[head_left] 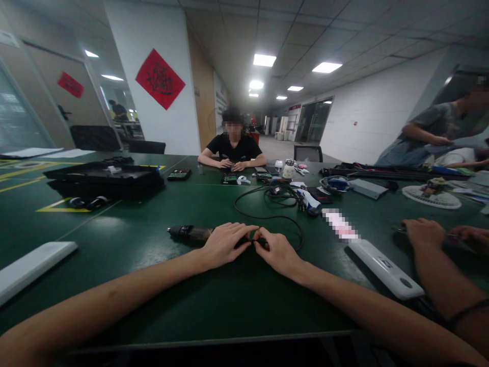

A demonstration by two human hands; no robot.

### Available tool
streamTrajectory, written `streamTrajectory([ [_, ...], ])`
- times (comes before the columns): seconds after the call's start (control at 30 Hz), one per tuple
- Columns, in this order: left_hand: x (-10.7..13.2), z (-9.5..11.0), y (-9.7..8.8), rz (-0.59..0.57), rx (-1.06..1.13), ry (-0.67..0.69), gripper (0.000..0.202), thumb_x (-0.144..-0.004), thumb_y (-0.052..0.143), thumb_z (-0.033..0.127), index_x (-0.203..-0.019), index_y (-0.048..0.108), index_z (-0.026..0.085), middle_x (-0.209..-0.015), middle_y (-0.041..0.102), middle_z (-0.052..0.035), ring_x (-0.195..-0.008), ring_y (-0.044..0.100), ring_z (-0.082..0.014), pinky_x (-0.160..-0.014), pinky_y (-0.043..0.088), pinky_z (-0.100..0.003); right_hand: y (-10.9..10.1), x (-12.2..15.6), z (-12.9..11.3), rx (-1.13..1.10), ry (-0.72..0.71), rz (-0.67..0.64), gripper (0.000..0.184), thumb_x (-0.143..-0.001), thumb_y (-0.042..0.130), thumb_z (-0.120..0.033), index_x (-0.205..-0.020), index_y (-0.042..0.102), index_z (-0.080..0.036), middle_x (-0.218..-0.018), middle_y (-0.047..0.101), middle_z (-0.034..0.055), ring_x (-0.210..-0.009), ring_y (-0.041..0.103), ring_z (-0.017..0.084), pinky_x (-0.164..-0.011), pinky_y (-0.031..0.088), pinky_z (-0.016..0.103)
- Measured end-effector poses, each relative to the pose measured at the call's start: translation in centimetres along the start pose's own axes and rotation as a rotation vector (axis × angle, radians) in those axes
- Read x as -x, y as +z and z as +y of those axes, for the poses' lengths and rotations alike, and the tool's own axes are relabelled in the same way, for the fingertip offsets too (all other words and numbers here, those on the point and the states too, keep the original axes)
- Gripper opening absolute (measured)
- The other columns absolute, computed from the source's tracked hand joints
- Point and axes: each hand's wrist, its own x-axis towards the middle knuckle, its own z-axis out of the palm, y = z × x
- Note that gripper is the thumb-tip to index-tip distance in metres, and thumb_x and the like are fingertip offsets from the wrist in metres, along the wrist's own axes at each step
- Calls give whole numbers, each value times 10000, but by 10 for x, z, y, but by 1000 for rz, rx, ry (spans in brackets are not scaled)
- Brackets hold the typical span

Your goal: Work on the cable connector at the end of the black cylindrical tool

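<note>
My left hand and my right hand meet close above the green table. Each has thumb and fingers drawn into a pinch, and the fingertips almost touch. Something small and dark sits between them, too small to make out. Just left of my left hand lies a black electric screwdriver, its tip pointing left and its rear end hidden behind the hand. A black cable curves from a tangle further back and passes out of sight behind my right hand.
White elongated cases lie right and left. Black trays stand back left. A co-worker's hand works at the right; a person sits opposite, near circuit boards and a jar.
</note>
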Motion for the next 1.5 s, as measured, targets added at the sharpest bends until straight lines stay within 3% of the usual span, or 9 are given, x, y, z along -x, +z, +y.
streamTrajectory([
  [0.13,-1,0,1,-56,-87,60,302,-1065,471,431,-1250,630,253,-1109,714,-52,-995,670,-213,-843,468,-360,2,0,1,55,-3,37,127,-1008,588,-263,-1124,634,-239,-1012,705,26,-846,659,180,-758,475,285],
  [0.37,-2,-23,-8,-58,-59,111,337,-1071,430,419,-1139,721,262,-1044,743,-42,-946,686,-186,-845,496,-325,-2,0,-4,154,-66,157,223,-974,621,-262,-1195,608,-241,-1249,651,81,-1158,579,271,-953,455,419],
  [0.53,10,-91,-25,62,-58,-99,387,-1051,428,447,-1120,765,269,-1091,763,-42,-994,702,-205,-860,520,-328,-8,2,-4,113,-59,209,283,-978,590,-232,-1260,566,-244,-1337,599,89,-1250,537,285,-1027,434,459],
  [0.73,56,-185,-45,30,-220,-330,430,-1015,419,478,-1122,776,265,-1155,762,-29,-1060,702,-243,-863,500,-323,-6,1,2,83,-70,201,265,-990,569,-221,-1254,562,-237,-1308,603,92,-1218,556,278,-1056,439,487],
  [0.93,105,-234,-63,97,-404,-588,428,-980,418,443,-1141,764,248,-1183,754,-20,-1085,685,-254,-894,488,-322,-4,0,5,61,-72,188,245,-991,568,-210,-1234,577,-238,-1285,603,83,-1196,567,266,-1070,450,488],
  [1.07,117,-246,-66,15,-465,-659,435,-962,420,435,-1143,756,225,-1165,756,-53,-1073,672,-275,-885,469,-333,-5,1,5,45,-78,177,237,-995,568,-209,-1230,579,-235,-1279,598,82,-1189,564,258,-1046,472,464],
  [1.2,112,-248,-64,-55,-444,-627,459,-940,456,487,-1154,740,197,-1138,760,-84,-1025,685,-286,-896,462,-344,-5,1,4,34,-83,176,231,-995,568,-200,-1224,582,-229,-1278,594,78,-1182,566,247,-1039,481,444],
  [1.33,99,-243,-59,-118,-356,-550,505,-912,502,510,-1264,679,194,-1195,744,-98,-1062,686,-293,-947,455,-352,-4,2,4,15,-72,152,233,-999,567,-207,-1230,585,-230,-1283,589,79,-1181,573,247,-1026,500,442],
  [1.5,85,-226,-53,-174,-313,-493,445,-946,467,503,-1235,672,234,-1230,729,-77,-1081,686,-272,-895,481,-323,-5,2,4,7,-70,143,226,-995,566,-197,-1217,594,-230,-1283,588,81,-1190,573,251,-1027,505,440],
])
